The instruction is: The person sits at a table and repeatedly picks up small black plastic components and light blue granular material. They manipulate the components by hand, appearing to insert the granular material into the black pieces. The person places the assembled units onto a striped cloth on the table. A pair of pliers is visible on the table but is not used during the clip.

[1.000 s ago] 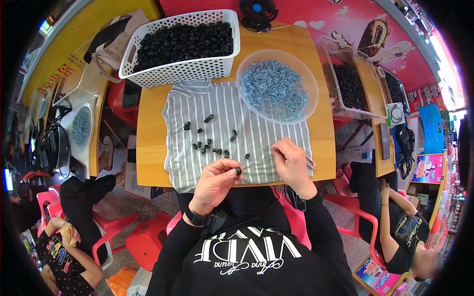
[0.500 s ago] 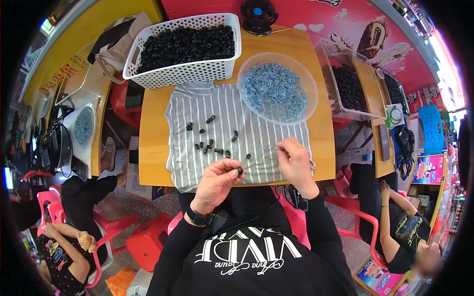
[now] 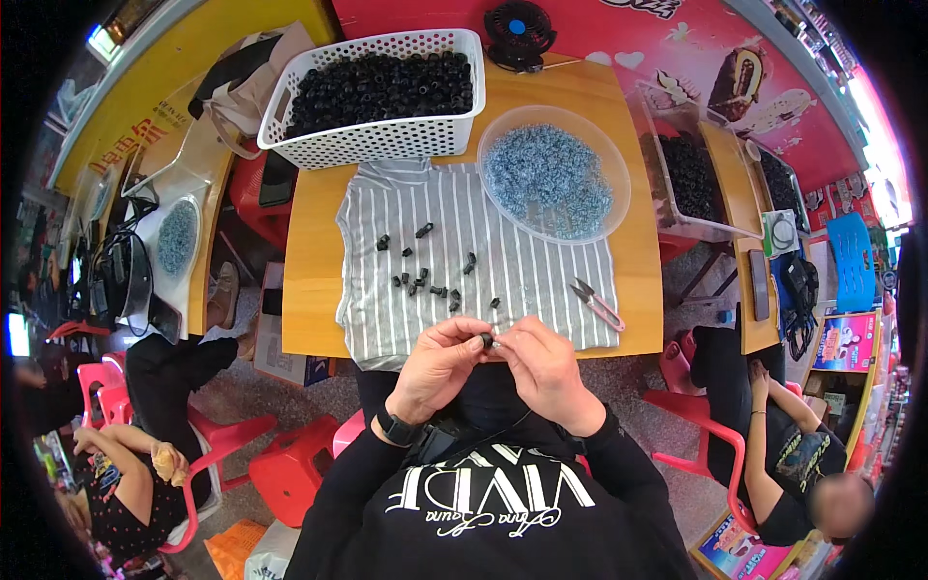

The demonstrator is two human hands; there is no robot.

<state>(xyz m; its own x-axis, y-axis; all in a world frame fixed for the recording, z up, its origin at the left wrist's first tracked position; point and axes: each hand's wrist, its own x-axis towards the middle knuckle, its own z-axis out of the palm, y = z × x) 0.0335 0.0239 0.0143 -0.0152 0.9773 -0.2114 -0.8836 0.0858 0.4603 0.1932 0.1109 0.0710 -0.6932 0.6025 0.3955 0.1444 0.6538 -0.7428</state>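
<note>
Black part (image 3: 487, 340) clamped between left fingers (image 3: 454, 331); right fingers (image 3: 523, 339) together just beside it, contents unclear.

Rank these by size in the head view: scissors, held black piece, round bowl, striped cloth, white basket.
Largest to smallest:
1. Striped cloth
2. White basket
3. Round bowl
4. Scissors
5. Held black piece, partly covered by fingers

Small round black fan with a blue hub (image 3: 519, 34) at far edge of wooden tabletop (image 3: 309, 242). Upper left: beige-and-black fabric bag (image 3: 256, 95). Lower left: seated person in black dotted top (image 3: 121, 498), tan item (image 3: 169, 462) in hand; red plastic stool (image 3: 293, 472) and orange bag (image 3: 235, 549) nearby. Right: dark rectangular phone (image 3: 758, 285), blue slotted plastic panel (image 3: 851, 261), seated person in black printed T-shirt (image 3: 797, 474). Red back wall has ice-cream graphic (image 3: 739, 82).
</note>
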